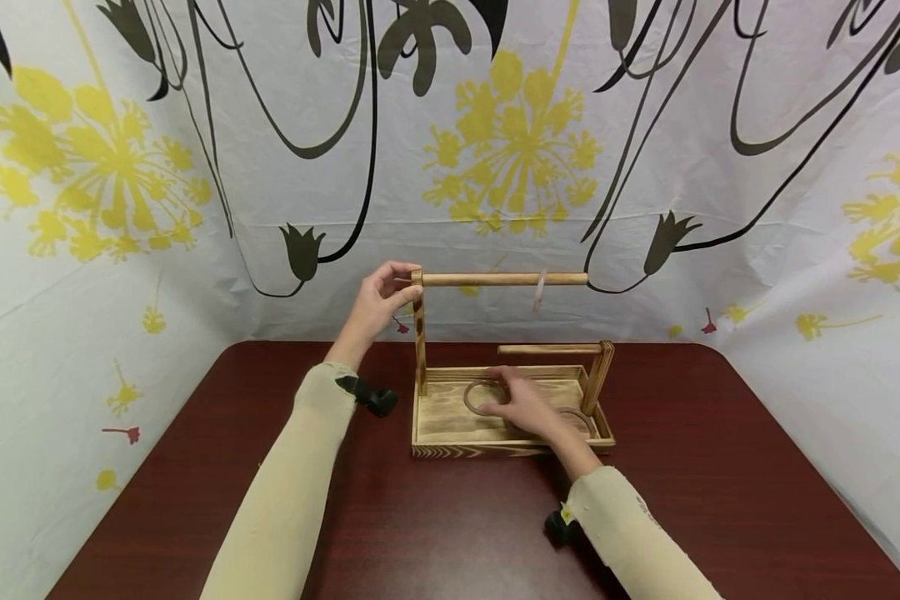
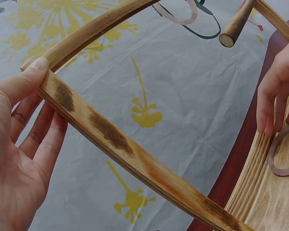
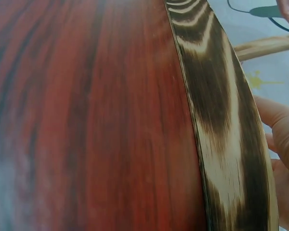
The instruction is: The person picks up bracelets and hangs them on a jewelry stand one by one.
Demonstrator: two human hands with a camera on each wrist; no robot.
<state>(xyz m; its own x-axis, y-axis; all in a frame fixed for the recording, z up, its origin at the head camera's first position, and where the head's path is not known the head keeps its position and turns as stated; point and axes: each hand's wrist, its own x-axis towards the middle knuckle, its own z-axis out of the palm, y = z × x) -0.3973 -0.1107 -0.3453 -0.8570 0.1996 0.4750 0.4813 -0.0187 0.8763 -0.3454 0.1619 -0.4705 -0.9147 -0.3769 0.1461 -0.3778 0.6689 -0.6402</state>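
A wooden jewelry stand point(image 1: 450, 423) with a tray base stands on the table. My left hand point(image 1: 378, 300) pinches the top of its tall post point(image 1: 420, 342), where the upper bar point(image 1: 480, 280) begins; the left wrist view shows the thumb on that corner. A pale pink bangle point(image 1: 539, 292) hangs from this bar. Over the tray, my right hand point(image 1: 525, 404) holds a brownish bangle point(image 1: 466, 398) between thumb and fingers. Another bangle point(image 1: 589, 421) lies at the tray's right end, partly hidden by the wrist. In the right wrist view, the tray's side wall point(image 3: 216, 106) covers much of the right hand.
A shorter post point(image 1: 598, 379) with a lower bar point(image 1: 547, 350) rises from the tray's right end. The dark red table point(image 1: 450, 517) extends around the stand. Behind it hangs a white cloth point(image 1: 390, 192) with yellow and dark plant prints.
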